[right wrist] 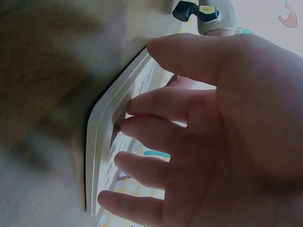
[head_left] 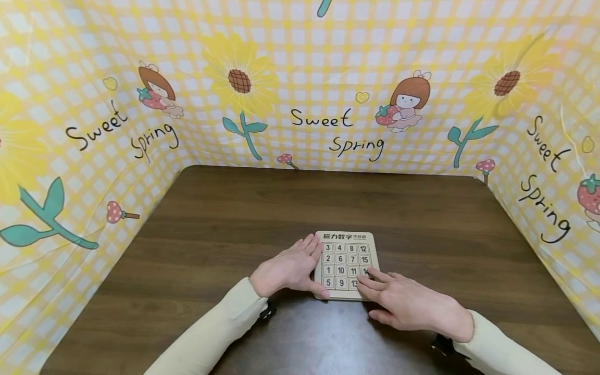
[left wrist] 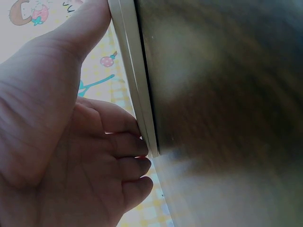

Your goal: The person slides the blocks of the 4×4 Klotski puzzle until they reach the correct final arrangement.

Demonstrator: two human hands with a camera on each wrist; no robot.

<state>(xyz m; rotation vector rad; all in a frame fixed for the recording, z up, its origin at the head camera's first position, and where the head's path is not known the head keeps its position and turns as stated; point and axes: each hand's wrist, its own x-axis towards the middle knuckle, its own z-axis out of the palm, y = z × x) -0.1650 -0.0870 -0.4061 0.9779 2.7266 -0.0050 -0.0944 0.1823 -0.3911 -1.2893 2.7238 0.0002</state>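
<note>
Fingers of the right hand (head_left: 403,301) are extended and grasp nothing; their tips rest at the lower-right tiles of the number board (head_left: 342,296), partly covering tile 14 (head_left: 363,271) and tile 13 (head_left: 353,283). Fingers of the left hand (head_left: 291,264) lie unclenched against the board's left edge, thumb at its lower-left corner. The board lies flat on the desk (head_left: 281,203), between both hands. To shift a tile, brace the board with the left hand and push lightly along one row or column; heavy downward pressure may bind it.
</note>
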